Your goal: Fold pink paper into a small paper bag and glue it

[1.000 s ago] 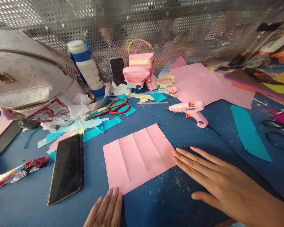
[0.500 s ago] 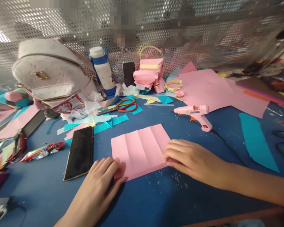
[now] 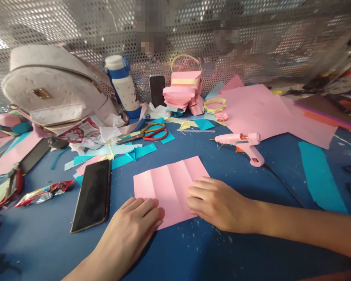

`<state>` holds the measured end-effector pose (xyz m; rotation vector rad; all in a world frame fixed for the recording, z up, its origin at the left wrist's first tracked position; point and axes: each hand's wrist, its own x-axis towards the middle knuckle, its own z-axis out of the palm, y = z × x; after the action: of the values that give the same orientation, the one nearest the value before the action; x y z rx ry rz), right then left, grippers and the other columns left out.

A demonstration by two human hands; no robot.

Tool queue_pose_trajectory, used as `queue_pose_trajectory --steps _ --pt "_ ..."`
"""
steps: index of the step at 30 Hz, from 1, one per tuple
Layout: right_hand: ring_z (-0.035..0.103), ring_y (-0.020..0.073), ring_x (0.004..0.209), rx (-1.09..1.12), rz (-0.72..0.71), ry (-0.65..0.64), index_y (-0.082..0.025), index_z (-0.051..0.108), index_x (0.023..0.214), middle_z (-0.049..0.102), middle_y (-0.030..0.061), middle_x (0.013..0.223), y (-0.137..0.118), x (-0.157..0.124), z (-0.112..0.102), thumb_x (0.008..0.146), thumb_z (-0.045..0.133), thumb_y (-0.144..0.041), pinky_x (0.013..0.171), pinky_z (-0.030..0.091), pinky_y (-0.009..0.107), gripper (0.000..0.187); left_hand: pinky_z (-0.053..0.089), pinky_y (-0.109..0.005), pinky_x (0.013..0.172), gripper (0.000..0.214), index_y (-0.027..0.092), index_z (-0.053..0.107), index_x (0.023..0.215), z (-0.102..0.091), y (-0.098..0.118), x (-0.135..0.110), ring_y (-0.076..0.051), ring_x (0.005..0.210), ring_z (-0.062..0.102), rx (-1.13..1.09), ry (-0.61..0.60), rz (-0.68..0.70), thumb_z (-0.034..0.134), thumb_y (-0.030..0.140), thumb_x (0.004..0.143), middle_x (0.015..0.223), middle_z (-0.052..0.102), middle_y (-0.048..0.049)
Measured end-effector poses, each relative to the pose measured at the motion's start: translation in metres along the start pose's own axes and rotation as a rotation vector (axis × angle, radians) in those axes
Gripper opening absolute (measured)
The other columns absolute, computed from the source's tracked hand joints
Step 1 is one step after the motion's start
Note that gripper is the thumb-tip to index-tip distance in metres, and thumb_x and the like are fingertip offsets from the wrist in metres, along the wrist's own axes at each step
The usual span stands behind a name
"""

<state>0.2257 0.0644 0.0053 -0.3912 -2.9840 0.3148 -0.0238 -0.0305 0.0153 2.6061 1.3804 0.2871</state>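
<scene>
A pink sheet of paper (image 3: pixel 169 183) with several parallel creases lies on the blue table in front of me. My left hand (image 3: pixel 139 218) covers its near left corner, fingers bent together and gripping the edge. Over the right side of the sheet, my right hand (image 3: pixel 212 201) has its fingers curled onto the paper, and its thumb is hidden. A black phone (image 3: pixel 92 195) lies left of the sheet. Beyond the right hand, a pink glue gun (image 3: pixel 240 142) rests on its side, its nozzle pointing left.
Scissors (image 3: pixel 155 132) lie among blue and yellow paper scraps. Behind them stand a white bottle (image 3: pixel 124 88), a pale backpack (image 3: pixel 55 86) and a pink paper bag model (image 3: pixel 183 89). Large pink sheets (image 3: pixel 257 107) and a blue strip (image 3: pixel 321 177) lie to the right. A perforated metal panel (image 3: pixel 175 43) closes the back.
My right hand has slid left from the sheet's right edge further onto the paper. My left hand has moved slightly right along the near edge. The view has shifted a little.
</scene>
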Motion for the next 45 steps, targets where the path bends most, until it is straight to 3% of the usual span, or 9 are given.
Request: queue_pose_trajectory --steps 9,14,27,40,45 --pt "0.039 0.0180 0.070 -0.057 -0.009 0.024 -0.019 0.053 0.080 0.055 0.0017 0.080 -0.001 -0.001 0.003 0.096 0.043 -0.018 0.066 0.026 0.034 0.019 0.035 -0.035 0.061 0.012 0.019 0.054 0.093 0.011 0.001 -0.003 -0.022 0.066 0.055 0.251 0.090 0.063 0.046 0.011 0.095 0.085 0.062 -0.0037" --pt "0.039 0.0184 0.069 -0.078 0.001 0.022 -0.020 0.052 0.082 0.053 0.0009 0.079 -0.003 -0.002 0.002 0.095 0.045 -0.016 0.066 0.025 0.033 0.015 0.032 -0.035 0.061 0.013 0.019 0.051 0.086 0.016 0.003 -0.004 -0.020 0.063 0.052 0.341 0.173 0.045 0.050 0.008 0.093 0.076 0.058 -0.0004" --pt "0.040 0.0183 0.073 -0.092 0.006 0.022 -0.020 0.049 0.084 0.052 -0.0004 0.080 -0.005 -0.002 0.005 0.097 0.045 -0.019 0.068 0.026 0.033 0.014 0.033 -0.035 0.056 0.021 0.020 0.050 0.083 0.007 0.009 -0.005 -0.020 0.058 0.052 0.361 0.114 0.053 0.039 0.010 0.098 0.071 0.054 0.0005" --pt "0.044 0.0177 0.072 -0.162 -0.004 0.028 -0.020 0.053 0.084 0.055 -0.0004 0.079 -0.010 -0.001 0.004 0.096 0.049 -0.019 0.066 0.027 0.032 0.012 0.036 -0.035 0.054 0.017 0.021 0.054 0.083 0.011 0.007 -0.005 -0.020 0.059 0.056 0.428 0.092 0.010 0.047 0.017 0.097 0.069 0.053 0.0021" --pt "0.047 0.0180 0.073 -0.201 -0.004 0.015 -0.020 0.054 0.084 0.056 -0.0003 0.079 -0.011 -0.001 0.003 0.094 0.052 -0.017 0.065 0.026 0.033 0.010 0.039 -0.036 0.055 0.018 0.019 0.057 0.080 0.009 0.016 -0.005 -0.022 0.059 0.055 0.492 0.156 -0.012 0.048 0.014 0.095 0.068 0.055 0.0000"
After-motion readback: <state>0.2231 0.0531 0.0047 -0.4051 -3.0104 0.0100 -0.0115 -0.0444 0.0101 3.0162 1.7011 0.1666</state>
